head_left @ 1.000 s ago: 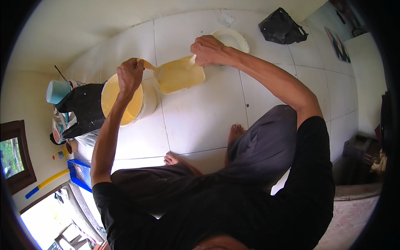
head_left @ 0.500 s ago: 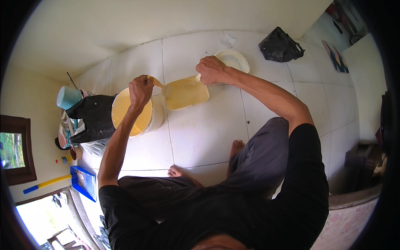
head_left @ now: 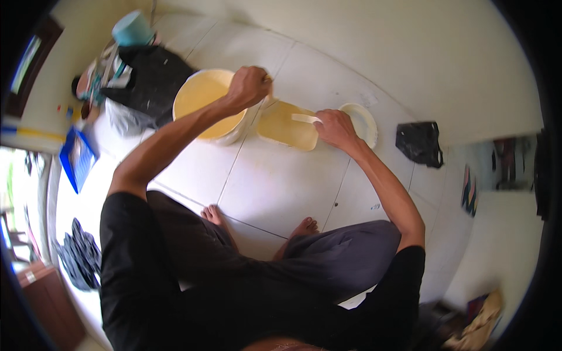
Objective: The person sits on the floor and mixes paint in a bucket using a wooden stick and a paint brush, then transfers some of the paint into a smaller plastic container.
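Gripping a white scraper [head_left: 305, 119], the right hand [head_left: 335, 127] touches the yellow tray [head_left: 287, 127].

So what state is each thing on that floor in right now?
bucket: upright, open, filled with yellow liquid.
rectangular tub: open, yellow liquid inside.
white lid: off, lying on the tiles.
left hand: closed in a fist at the bucket rim.
right hand: gripping a white utensil.
black bag: crumpled.

Blk plastic bag [head_left: 419, 142] on floor at right; bigger blk bag [head_left: 146, 79] top left.
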Tool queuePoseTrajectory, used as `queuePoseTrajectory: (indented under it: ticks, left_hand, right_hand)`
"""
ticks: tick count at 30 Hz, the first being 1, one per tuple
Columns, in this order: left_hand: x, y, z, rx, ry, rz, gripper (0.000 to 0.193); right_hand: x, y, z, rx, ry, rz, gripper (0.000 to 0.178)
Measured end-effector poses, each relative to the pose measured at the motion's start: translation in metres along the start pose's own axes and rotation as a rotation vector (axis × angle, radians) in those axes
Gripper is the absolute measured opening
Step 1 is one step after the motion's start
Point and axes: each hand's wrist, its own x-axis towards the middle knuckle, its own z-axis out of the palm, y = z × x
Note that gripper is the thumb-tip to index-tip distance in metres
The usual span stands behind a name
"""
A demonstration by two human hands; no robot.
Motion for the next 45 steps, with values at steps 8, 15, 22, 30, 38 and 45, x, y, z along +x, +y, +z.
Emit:
queuePoseTrajectory:
  ticks: [8,15,22,30,38,45]
  left_hand:
    - [-0.003,0.001,0.004,-0.081,0.096,-0.014,0.017]
    - [-0.001,0.005,0.001,-0.062,0.155,0.067,0.015]
    - [0.007,0.001,0.002,-0.071,0.025,-0.044,0.020]
    - [0.001,0.015,-0.006,-0.072,-0.023,-0.094,0.022]
    - [-0.002,0.015,-0.006,-0.085,-0.042,-0.086,0.022]
    - [0.001,0.015,-0.002,-0.008,-0.060,-0.039,0.024]
  right_hand:
    - [0.000,-0.018,-0.009,0.045,0.019,0.011,0.020]
    - [-0.001,-0.028,0.006,0.128,-0.046,0.008,0.023]
    - [-0.001,-0.023,-0.018,0.138,-0.267,-0.013,0.024]
    - [-0.006,0.019,-0.037,0.017,-0.217,0.101,0.018]
    - [0.004,0.017,-0.038,-0.206,-0.102,-0.025,0.013]
    - [0.015,0.013,-0.024,-0.152,0.067,-0.072,0.009]
